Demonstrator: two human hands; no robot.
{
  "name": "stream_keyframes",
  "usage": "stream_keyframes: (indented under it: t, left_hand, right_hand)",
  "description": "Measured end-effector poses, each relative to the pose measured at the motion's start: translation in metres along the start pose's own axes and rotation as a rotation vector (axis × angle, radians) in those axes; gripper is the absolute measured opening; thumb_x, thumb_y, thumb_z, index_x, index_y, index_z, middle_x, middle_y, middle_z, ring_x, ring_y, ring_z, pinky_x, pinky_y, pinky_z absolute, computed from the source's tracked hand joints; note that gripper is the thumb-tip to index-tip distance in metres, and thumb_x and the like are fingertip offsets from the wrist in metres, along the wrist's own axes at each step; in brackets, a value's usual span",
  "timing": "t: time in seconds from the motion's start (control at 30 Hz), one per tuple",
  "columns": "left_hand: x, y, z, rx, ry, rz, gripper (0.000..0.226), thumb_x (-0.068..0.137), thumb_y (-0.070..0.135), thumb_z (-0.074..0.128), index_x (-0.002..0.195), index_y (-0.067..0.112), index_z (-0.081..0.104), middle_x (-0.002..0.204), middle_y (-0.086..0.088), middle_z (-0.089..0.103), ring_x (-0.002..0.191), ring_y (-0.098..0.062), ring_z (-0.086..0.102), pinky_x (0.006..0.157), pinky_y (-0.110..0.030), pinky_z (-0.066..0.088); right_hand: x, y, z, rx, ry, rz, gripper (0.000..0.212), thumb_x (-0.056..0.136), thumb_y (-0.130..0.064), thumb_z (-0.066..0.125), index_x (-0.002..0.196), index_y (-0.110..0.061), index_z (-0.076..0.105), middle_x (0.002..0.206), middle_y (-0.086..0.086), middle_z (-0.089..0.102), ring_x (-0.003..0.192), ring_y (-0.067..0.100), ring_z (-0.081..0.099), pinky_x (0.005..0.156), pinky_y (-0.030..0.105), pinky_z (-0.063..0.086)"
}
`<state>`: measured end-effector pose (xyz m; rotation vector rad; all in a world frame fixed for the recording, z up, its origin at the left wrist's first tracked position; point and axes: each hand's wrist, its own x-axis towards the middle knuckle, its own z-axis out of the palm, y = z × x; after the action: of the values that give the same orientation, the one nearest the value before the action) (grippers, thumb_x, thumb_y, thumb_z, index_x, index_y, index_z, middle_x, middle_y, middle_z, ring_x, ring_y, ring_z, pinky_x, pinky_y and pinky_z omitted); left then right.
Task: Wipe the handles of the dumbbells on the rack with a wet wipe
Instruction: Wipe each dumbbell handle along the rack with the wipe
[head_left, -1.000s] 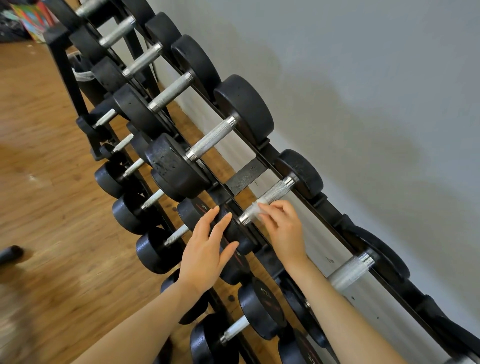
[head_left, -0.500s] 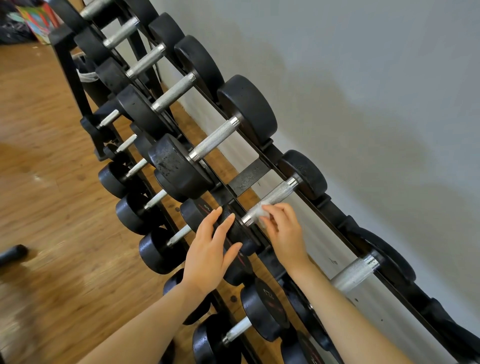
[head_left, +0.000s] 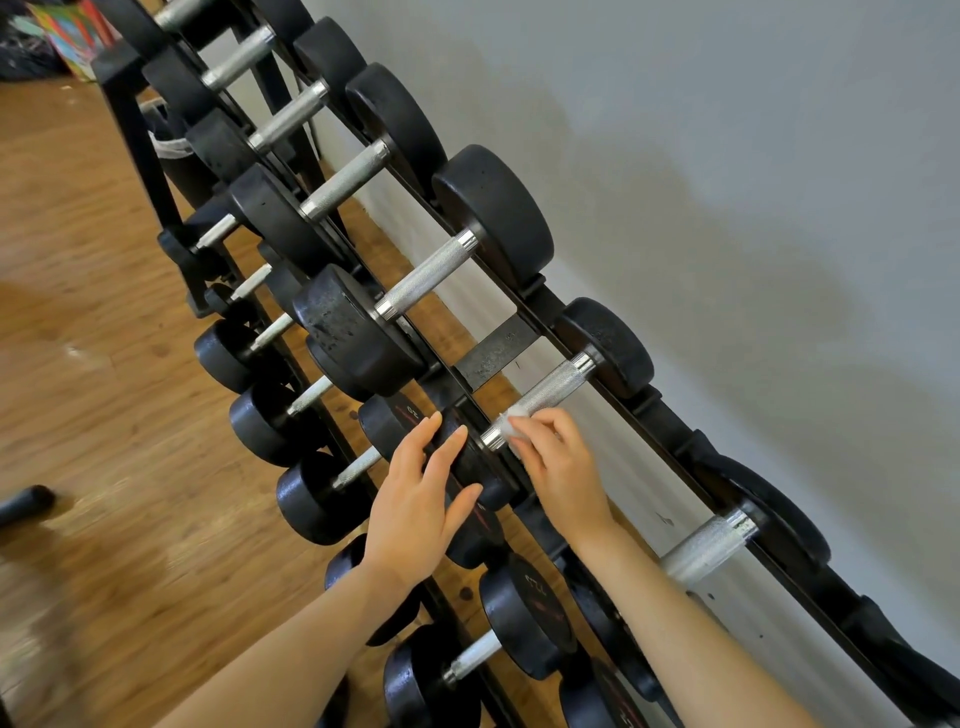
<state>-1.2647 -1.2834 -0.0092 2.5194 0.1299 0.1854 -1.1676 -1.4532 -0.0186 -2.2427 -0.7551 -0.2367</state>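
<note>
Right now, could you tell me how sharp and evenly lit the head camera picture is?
Head view: the rack and the handle under the wet wipe are sharp; the wooden floor at lower left is smeared; soft shadows mottle the grey wall; wide-angle tilt slants the rack; both hands read clearly.

- Our left hand reaches forward on a bare forearm, fingers straight and slightly spread.
- Our right hand stretches ahead beside it, fingertips curled, pinching.

Bare forearms, hands unadorned
</note>
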Motion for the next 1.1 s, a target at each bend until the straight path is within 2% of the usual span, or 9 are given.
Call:
stream_keyframes:
  t: [0.07,0.23,0.33,0.4,0.57,0.73,0.83,0.93,1.1]
  left_hand:
    - [0.0,0.0,0.0,-0.005,0.0,-0.002,0.06,0.092,0.055,0.037,0.143,0.026,0.03,0.151,-0.009,0.031,0.134,-0.033,0.045,0.096,-0.045,0.052]
    - [0.0,-0.002,0.0,0.004,-0.01,0.001,0.06,0.092,0.056,0.036,0.144,0.026,0.03,0.151,-0.009,0.031,0.136,-0.033,0.043,0.096,-0.047,0.053]
    - [0.0,-0.002,0.0,-0.005,-0.012,-0.003,0.06,0.093,0.055,0.037,0.144,0.026,0.029,0.152,-0.009,0.03,0.136,-0.032,0.042,0.097,-0.046,0.052]
    - [0.0,-0.001,0.0,-0.003,-0.012,-0.005,0.06,0.092,0.055,0.038,0.144,0.026,0.029,0.152,-0.009,0.031,0.137,-0.032,0.041,0.098,-0.046,0.051]
    - [0.0,-0.003,0.001,0.002,-0.01,-0.003,0.06,0.093,0.055,0.037,0.144,0.025,0.03,0.152,-0.01,0.031,0.137,-0.031,0.041,0.098,-0.045,0.051]
    - [-0.001,-0.002,0.001,0.016,-0.006,-0.004,0.06,0.093,0.055,0.038,0.144,0.025,0.03,0.152,-0.011,0.033,0.138,-0.032,0.039,0.101,-0.046,0.049]
    - [0.0,-0.001,0.001,0.017,-0.009,-0.011,0.06,0.093,0.055,0.037,0.145,0.026,0.028,0.153,-0.01,0.03,0.139,-0.031,0.038,0.101,-0.047,0.05]
    - [-0.002,0.003,0.0,0.004,-0.02,-0.034,0.061,0.093,0.054,0.035,0.147,0.025,0.028,0.156,-0.007,0.026,0.143,-0.029,0.033,0.104,-0.046,0.047]
    - [-0.005,0.011,-0.006,0.001,-0.021,-0.073,0.061,0.095,0.05,0.041,0.149,0.022,0.036,0.158,-0.004,0.027,0.146,-0.023,0.028,0.111,-0.046,0.041]
  right_hand:
    - [0.006,0.002,-0.006,-0.023,-0.013,-0.025,0.026,0.096,-0.026,0.053,0.112,-0.01,0.065,0.102,-0.002,0.051,0.089,0.002,0.047,0.074,0.009,0.044]
    - [0.027,0.005,-0.026,-0.081,0.153,0.204,0.026,0.094,-0.022,0.058,0.114,-0.008,0.066,0.107,0.002,0.053,0.09,0.007,0.049,0.072,0.018,0.048]
    - [0.027,-0.004,-0.024,-0.04,0.071,0.18,0.02,0.095,-0.039,0.053,0.103,-0.023,0.062,0.098,-0.002,0.057,0.083,0.009,0.052,0.067,0.022,0.048]
    - [0.02,-0.01,-0.018,-0.098,-0.016,0.072,0.016,0.097,-0.038,0.051,0.103,-0.024,0.058,0.096,-0.001,0.058,0.082,0.012,0.054,0.062,0.026,0.05]
    - [0.031,-0.01,-0.022,-0.062,0.04,0.262,0.021,0.095,-0.048,0.048,0.1,-0.028,0.054,0.087,-0.016,0.052,0.076,0.004,0.053,0.058,0.012,0.04]
    - [0.027,-0.015,-0.016,-0.21,-0.26,0.015,0.038,0.1,-0.049,0.039,0.119,-0.024,0.06,0.112,-0.011,0.056,0.1,0.005,0.05,0.088,0.027,0.043]
    - [0.03,-0.011,-0.025,-0.201,-0.164,0.048,0.036,0.1,-0.048,0.041,0.119,-0.025,0.06,0.114,-0.009,0.057,0.102,0.006,0.051,0.087,0.021,0.039]
    - [0.025,-0.009,-0.029,-0.055,-0.051,0.186,0.016,0.099,-0.042,0.048,0.105,-0.031,0.058,0.1,-0.011,0.06,0.094,0.003,0.056,0.078,0.02,0.044]
    - [0.013,-0.023,-0.046,0.227,0.013,0.407,0.007,0.098,-0.037,0.05,0.097,-0.038,0.057,0.09,-0.012,0.057,0.086,0.005,0.056,0.072,0.022,0.047]
